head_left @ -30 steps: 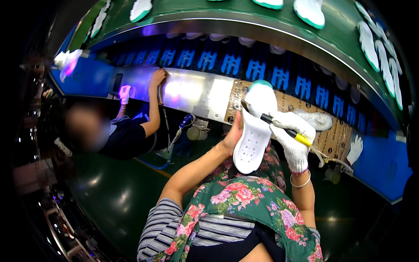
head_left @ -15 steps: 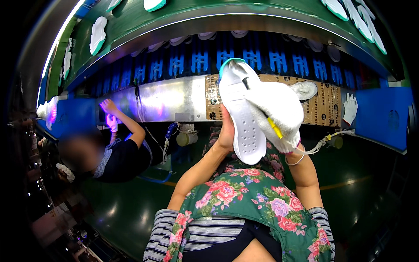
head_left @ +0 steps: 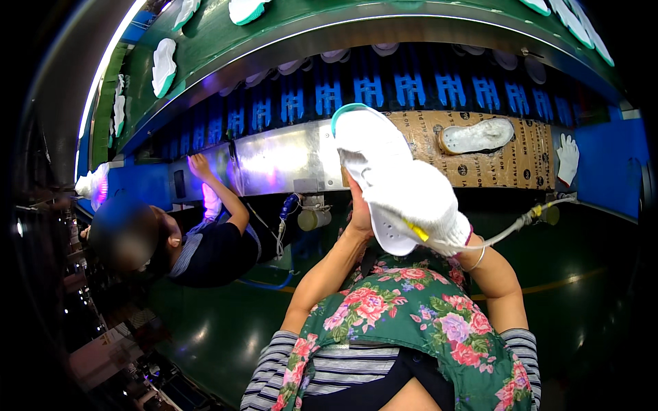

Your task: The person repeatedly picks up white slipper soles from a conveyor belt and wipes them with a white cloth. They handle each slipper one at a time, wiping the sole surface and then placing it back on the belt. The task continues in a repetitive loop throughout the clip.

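So closest to us is a floral apron (head_left: 445,318), and just past it we've got a white sole (head_left: 370,137) held up in the air, our side of the worktop (head_left: 284,159), teal end pointing away. Our bare left hand (head_left: 358,212) grips its left edge, and our gloved right hand (head_left: 411,195) is closed round a yellow-marked tool (head_left: 417,231) over the sole. Can't see the tip, the glove's hiding it. Imo we want a firm left grip on the edge, the sole tilted so the tip shows, a light, even touch, and the cord (head_left: 514,229) kept slack. Farther out, a greyish shoe-shaped piece (head_left: 478,135) lies on cardboard (head_left: 524,161), and beyond that more soles (head_left: 164,67) rest on a green shelf (head_left: 205,44)
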Action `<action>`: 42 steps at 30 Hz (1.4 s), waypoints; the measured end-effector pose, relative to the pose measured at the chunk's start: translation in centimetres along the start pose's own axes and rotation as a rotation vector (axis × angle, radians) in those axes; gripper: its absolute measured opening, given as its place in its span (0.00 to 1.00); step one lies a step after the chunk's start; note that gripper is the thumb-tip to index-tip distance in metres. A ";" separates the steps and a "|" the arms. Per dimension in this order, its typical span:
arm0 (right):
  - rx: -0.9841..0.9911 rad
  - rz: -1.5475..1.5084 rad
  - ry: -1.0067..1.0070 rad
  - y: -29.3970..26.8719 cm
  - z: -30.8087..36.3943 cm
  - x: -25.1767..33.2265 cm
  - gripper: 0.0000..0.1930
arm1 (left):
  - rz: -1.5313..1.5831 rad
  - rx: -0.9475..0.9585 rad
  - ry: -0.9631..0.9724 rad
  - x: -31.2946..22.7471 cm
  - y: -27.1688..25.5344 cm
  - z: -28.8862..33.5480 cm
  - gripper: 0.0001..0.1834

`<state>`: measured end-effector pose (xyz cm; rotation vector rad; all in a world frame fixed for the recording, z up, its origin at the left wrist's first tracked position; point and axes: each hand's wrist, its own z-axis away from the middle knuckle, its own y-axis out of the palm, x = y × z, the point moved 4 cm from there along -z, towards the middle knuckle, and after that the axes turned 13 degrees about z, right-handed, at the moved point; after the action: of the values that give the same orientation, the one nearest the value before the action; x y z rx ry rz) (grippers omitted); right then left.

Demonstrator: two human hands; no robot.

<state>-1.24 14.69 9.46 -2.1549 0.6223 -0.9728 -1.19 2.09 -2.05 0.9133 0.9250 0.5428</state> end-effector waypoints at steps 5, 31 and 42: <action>-0.001 -0.260 0.210 -0.4 -0.5 -2.4 0.17 | 0.050 -0.001 0.109 -0.9 -1.2 -0.1 0.53; 0.079 -0.170 -0.117 2.6 1.4 1.3 0.17 | 0.450 0.168 0.057 -5.4 -1.3 -3.0 0.67; 0.078 -0.470 -0.140 2.1 0.7 1.0 0.15 | 0.436 0.220 -0.009 -7.4 -1.8 -4.2 0.61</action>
<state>-0.35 12.93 7.98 -2.3221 0.0034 -1.0496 -8.51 -2.54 -1.57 1.3298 0.7877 0.8169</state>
